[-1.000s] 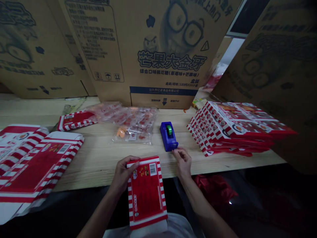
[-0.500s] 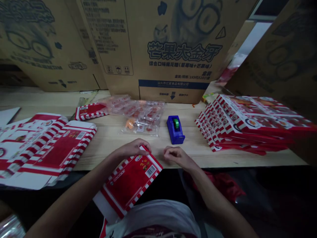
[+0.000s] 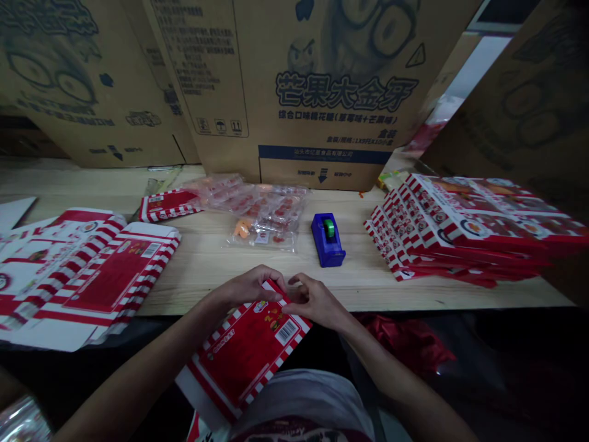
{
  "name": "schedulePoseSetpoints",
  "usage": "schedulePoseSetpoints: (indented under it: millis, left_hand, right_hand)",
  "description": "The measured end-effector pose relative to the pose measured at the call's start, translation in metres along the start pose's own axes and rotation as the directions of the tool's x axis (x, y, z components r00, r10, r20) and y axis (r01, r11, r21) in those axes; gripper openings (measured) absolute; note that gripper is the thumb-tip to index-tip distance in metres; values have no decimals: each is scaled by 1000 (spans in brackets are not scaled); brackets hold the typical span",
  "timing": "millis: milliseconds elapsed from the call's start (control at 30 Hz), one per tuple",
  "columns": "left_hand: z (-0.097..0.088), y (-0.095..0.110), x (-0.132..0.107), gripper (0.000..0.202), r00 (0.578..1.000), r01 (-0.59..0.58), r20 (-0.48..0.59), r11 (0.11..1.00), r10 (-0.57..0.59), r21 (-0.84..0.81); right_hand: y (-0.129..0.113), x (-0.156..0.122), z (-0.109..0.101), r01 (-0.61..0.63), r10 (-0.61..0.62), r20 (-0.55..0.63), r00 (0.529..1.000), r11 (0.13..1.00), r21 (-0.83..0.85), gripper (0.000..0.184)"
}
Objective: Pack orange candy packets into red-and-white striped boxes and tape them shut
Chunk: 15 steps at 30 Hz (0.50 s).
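At near edge of pale wooden table (image 3: 207, 270), pinches far end of flat red-and-white striped paper box (image 3: 248, 353) with left hand (image 3: 246, 287) and right hand (image 3: 315, 301), fingers closed on it, blue tape dispenser (image 3: 327, 239) beyond

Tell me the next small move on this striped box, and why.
Probably press down along the far end of the striped box with the right hand while the left hand steadies that corner. Both hands meet at that end, over the table edge, and the blue tape dispenser sits just beyond. Whether tape is between the fingers cannot be seen.
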<state>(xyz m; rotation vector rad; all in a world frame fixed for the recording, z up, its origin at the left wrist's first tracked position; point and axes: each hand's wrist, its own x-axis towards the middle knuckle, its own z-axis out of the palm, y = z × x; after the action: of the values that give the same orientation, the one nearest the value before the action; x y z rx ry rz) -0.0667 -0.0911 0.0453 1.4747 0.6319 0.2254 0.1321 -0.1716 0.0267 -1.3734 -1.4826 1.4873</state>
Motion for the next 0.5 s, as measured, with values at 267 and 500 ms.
schedulePoseSetpoints:
  millis: [267,500]
  left_hand:
    - [-1,23,-26,22,987,-161,12,985,162,-55]
    - [-28,2,-71,35,665,-235,-739,910,-105,-341]
  right_hand:
    - [18,5,23,-345,-20,423,906,544,765,48]
    - [13,57,28,153,-161,52,985,979,138,20]
